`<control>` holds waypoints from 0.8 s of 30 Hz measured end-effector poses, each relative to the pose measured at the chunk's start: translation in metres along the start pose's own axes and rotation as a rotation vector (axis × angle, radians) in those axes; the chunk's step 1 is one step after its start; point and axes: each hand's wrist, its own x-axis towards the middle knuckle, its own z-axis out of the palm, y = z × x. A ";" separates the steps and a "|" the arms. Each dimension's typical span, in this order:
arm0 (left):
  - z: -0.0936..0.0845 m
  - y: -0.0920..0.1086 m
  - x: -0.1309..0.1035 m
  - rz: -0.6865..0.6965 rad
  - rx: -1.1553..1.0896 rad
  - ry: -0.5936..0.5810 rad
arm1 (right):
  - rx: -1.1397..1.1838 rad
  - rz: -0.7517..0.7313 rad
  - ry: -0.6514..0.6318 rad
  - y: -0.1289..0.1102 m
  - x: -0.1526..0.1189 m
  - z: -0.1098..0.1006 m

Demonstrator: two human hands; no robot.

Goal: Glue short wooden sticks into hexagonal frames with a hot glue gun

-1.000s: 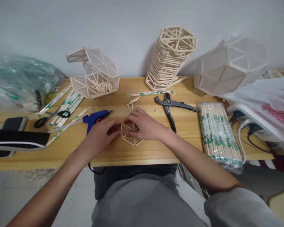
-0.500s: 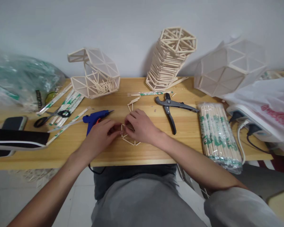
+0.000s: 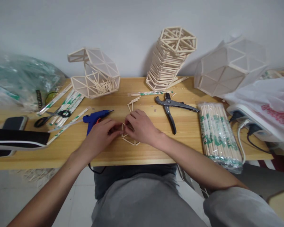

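Basically, right hand (image 3: 142, 127) has slid left over the stick hexagon (image 3: 130, 140); left hand (image 3: 100, 135) unmoved. Both pinch its sticks, fingertips closed, joint still being pressed.

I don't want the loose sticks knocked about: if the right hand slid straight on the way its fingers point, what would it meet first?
Its fingers point left, so the right hand would likely meet the left hand first, at the stick hexagon; the glue gun lies beyond.

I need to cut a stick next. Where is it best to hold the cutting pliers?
Take the cutting pliers by the two long handles, which spread toward the right and the table's near edge. Come from above; they lie flat, jaws pointing left.
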 end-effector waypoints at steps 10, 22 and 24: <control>0.000 0.002 -0.001 -0.005 0.005 0.002 | -0.002 0.012 0.001 -0.001 0.000 0.001; -0.001 0.001 0.000 -0.009 -0.011 0.006 | 0.001 0.022 0.001 -0.002 0.001 0.001; 0.000 0.001 0.000 -0.003 -0.017 0.008 | -0.001 0.024 -0.001 -0.002 0.001 0.001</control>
